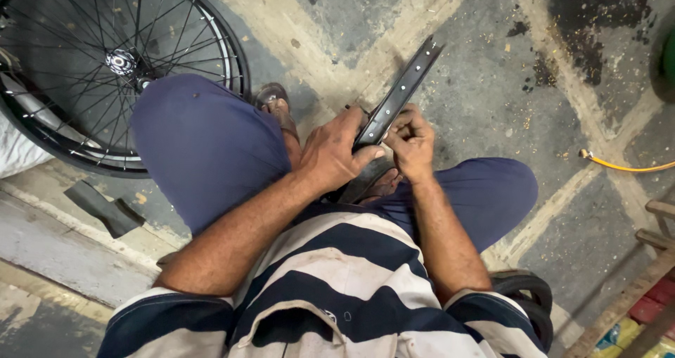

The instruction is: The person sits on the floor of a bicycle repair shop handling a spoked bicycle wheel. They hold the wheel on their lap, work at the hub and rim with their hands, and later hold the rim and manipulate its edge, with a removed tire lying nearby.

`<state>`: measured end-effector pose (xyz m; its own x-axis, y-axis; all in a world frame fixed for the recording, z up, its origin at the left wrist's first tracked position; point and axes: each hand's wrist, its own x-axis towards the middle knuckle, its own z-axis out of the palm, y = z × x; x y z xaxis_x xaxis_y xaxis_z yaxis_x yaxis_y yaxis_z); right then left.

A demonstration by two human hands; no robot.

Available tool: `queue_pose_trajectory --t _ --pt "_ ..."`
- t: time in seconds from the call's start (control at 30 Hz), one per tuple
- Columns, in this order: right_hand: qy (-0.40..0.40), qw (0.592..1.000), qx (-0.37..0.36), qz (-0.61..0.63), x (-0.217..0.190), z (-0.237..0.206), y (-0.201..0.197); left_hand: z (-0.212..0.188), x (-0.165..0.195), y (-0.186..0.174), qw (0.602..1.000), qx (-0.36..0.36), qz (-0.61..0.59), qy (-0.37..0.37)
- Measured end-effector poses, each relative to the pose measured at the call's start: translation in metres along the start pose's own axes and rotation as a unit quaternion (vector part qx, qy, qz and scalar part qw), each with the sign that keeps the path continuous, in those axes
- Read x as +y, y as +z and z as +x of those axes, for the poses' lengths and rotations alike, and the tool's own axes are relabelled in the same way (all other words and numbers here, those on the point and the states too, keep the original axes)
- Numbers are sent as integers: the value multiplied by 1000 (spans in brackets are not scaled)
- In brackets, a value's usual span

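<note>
Nearest the camera, the person sat in a striped shirt and blue trousers, both forearms reaching forward between the knees. The left hand was closed around a black bicycle rim, thumb pressed along its lower part, while the right hand touched the rim's edge just beside it with fingertips pinched together; whether they held something small could not be told. The rim rose tilted from between the knees over the stained concrete floor; farther off, a spoked wheel lay behind the left knee and a yellow hose ran off to the right.
</note>
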<state>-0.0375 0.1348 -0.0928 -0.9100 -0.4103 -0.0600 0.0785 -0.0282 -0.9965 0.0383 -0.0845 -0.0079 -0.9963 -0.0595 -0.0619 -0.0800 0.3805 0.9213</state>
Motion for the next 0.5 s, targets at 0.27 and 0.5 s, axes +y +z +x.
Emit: queue_pose_trajectory --t 0.27,0.5 --pt "55 998 -16 37 33 2 -6 80 18 13 977 126 97 139" --pt "-69 994 41 70 13 8 1 90 22 19 985 11 169 29"
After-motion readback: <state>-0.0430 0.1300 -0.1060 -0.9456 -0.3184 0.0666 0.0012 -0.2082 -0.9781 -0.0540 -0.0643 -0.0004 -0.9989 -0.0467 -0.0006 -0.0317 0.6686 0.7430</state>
